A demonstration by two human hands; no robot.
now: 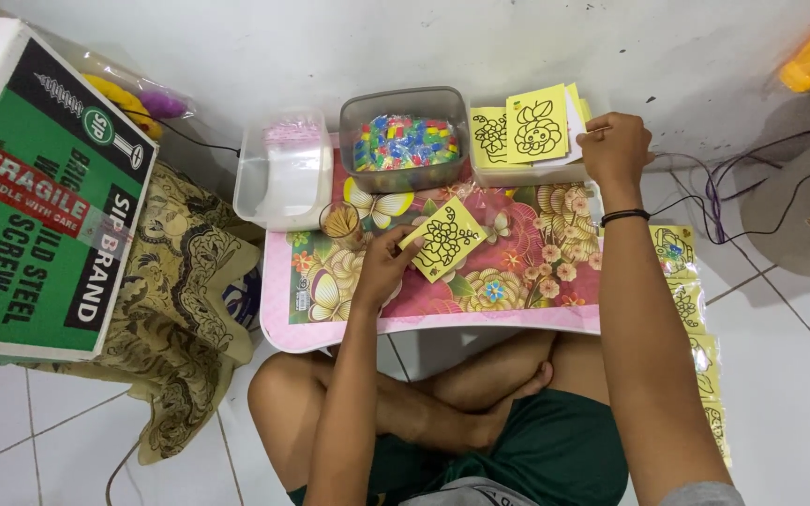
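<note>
Head camera view, looking straight down at a person sitting cross-legged on a white tiled floor behind a small low table [555,323] with a pink rim and a bright floral top. The left hand [384,262] rests on the table and pinches the lower left edge of a square yellow card printed with a black flower outline [443,238], thumb on top and fingers curled beneath, so the card lies tilted like a diamond just to the right of those fingers. Just beyond the left fingers stands a small clear glass cup [340,222], and past it a clear rectangular plastic tub of small multicoloured pieces [405,141]. To the left of that tub is a white translucent plastic box holding clear plastic sleeves [285,169].

The right hand [616,147], with a thin black band on its wrist, reaches to the far edge of the table. Its fingers are curled downward at the right end of a stack of yellow cards with black line drawings [527,128]; whether they grip a card cannot be told. Along the floor under the right forearm runs a strip of more yellow printed cards in clear wrapping [691,309]. Far to the left of the left hand sits a green and black cardboard carton [39,197] on a brown patterned cloth [189,309].
</note>
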